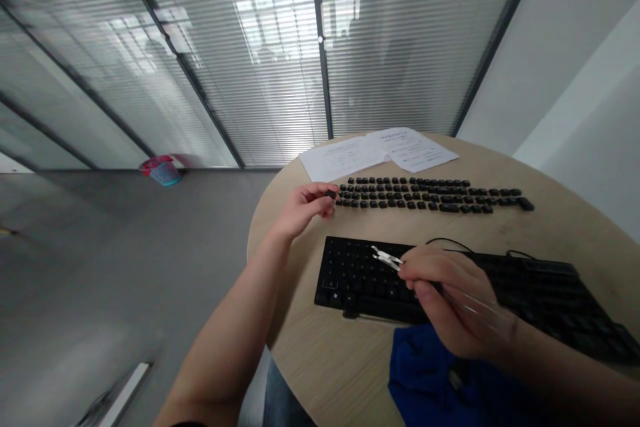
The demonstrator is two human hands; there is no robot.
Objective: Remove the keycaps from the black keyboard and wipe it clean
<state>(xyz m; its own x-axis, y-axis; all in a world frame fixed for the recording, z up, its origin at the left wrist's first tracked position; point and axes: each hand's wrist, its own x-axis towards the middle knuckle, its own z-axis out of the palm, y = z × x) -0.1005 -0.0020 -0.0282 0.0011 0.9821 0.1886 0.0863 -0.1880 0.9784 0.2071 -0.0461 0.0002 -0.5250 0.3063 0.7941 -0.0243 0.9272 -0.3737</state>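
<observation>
My left hand (307,208) is at the left end of the rows of loose black keycaps (404,205), its thumb and fingers pinching a black keycap (331,194). In my right hand (453,290) is a pale keycap puller (386,257) with thin prongs pointing left, above the black keyboard (370,290). Much of the keyboard's left part shows bare key positions, while some keys remain along its lower edge. My right hand and forearm hide its middle.
Printed paper sheets (345,157) lie at the back of the round wooden table (295,353). Blue cloth (425,373) is under my right forearm, near the front edge. A black cable (450,240) curves behind the keyboard. On the floor stands a red and blue basket (164,172).
</observation>
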